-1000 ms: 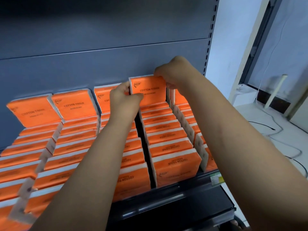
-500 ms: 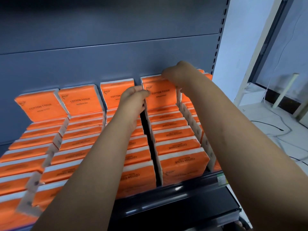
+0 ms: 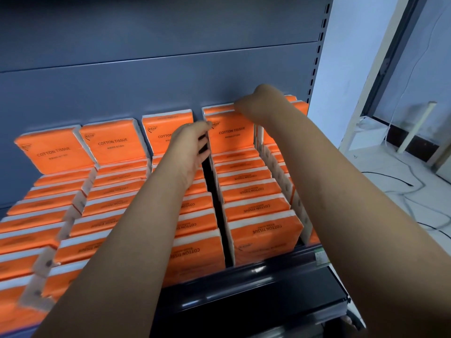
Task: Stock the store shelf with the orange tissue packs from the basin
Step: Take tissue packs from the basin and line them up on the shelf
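An orange tissue pack (image 3: 230, 132) marked COTTON TISSUE stands upright at the back of the fourth row on the store shelf (image 3: 258, 270). My left hand (image 3: 190, 145) grips its left edge, fingers curled into the dark gap beside it. My right hand (image 3: 253, 103) holds its top right corner from above; those fingertips are hidden behind the pack. Another pack's top edge (image 3: 217, 109) shows just behind it. The basin is out of view.
Rows of orange packs (image 3: 253, 211) fill the sloping shelf, split by white dividers (image 3: 300, 211). A grey back panel (image 3: 146, 81) rises behind them. To the right lie a pale floor with black cables (image 3: 395, 179) and a leaning white post (image 3: 415, 128).
Both hands carried the pack back and down until it stands at the rear of its row. My left hand slid from the pack's front to its left edge.
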Motion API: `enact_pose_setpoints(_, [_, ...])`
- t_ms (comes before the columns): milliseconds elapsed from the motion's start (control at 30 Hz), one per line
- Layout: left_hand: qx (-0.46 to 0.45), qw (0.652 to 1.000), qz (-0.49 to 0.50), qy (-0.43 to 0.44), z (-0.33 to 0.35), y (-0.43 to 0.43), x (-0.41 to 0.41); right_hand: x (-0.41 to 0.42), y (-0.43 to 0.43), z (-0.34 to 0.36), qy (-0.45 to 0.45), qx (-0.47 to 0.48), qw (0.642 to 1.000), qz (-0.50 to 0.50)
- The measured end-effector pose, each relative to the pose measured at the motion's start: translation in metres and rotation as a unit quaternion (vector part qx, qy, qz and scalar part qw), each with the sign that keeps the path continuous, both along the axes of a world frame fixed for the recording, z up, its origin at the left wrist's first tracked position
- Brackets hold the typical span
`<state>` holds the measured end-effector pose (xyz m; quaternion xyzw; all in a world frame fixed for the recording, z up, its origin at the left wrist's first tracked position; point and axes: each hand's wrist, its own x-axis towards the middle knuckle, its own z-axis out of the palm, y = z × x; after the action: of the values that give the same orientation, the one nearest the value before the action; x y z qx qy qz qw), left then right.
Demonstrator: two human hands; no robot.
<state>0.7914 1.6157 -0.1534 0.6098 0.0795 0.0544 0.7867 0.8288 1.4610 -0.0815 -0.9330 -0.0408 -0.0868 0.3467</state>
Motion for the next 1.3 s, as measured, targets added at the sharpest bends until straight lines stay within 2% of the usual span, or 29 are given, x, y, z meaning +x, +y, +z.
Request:
enact_pose_setpoints(100, [0.023, 1.000, 0.006, 0.001, -0.001, 0.000, -0.001, 0.004, 0.003, -0.005, -0.036, -0.090, 0.995, -0.014])
enact_pose_setpoints(233, [0.058, 0.998, 0.011, 0.003, -0.003, 0.001, -0.001, 0.002, 0.007, -0.011, -0.090, -0.158, 0.982, -0.044])
enact_pose_setpoints(433, [0.135, 0.990, 0.029, -0.004, -0.001, 0.000, -0.006, -0.002, 0.014, -0.011, -0.162, -0.201, 0.965, -0.039])
enact_pose_setpoints(567, [0.238, 0.966, 0.091, -0.051, 0.000, 0.003, -0.006, -0.001, 0.024, -0.016, -0.218, -0.190, 0.956, 0.044])
enact_pose_setpoints(633, [0.366, 0.915, 0.134, -0.105, 0.001, 0.009, -0.015, -0.004, 0.030, -0.021, -0.239, -0.166, 0.952, 0.092])
enact_pose_setpoints(733, [0.592, 0.766, 0.177, -0.177, -0.005, 0.033, -0.038, -0.015, 0.041, -0.030, -0.260, -0.134, 0.948, 0.128])
enact_pose_setpoints(767, [0.626, 0.739, 0.181, -0.173, -0.007, 0.044, -0.046, -0.020, 0.047, -0.033, -0.259, -0.128, 0.948, 0.136])
enact_pose_setpoints(933, [0.690, 0.676, 0.232, -0.115, -0.003, 0.091, -0.103, -0.065, 0.090, -0.049, -0.243, -0.120, 0.946, 0.179])
enact_pose_setpoints(1067, [0.711, 0.634, 0.299, -0.053, -0.005, 0.143, -0.202, -0.141, 0.156, -0.052, -0.227, -0.073, 0.937, 0.255])
enact_pose_setpoints(1133, [0.726, 0.613, 0.310, -0.001, -0.023, 0.171, -0.264, -0.190, 0.193, -0.062, -0.231, -0.055, 0.922, 0.305])
enact_pose_setpoints(1300, [0.733, 0.592, 0.312, 0.120, -0.069, 0.239, -0.406, -0.321, 0.293, -0.114, -0.202, -0.039, 0.876, 0.437])
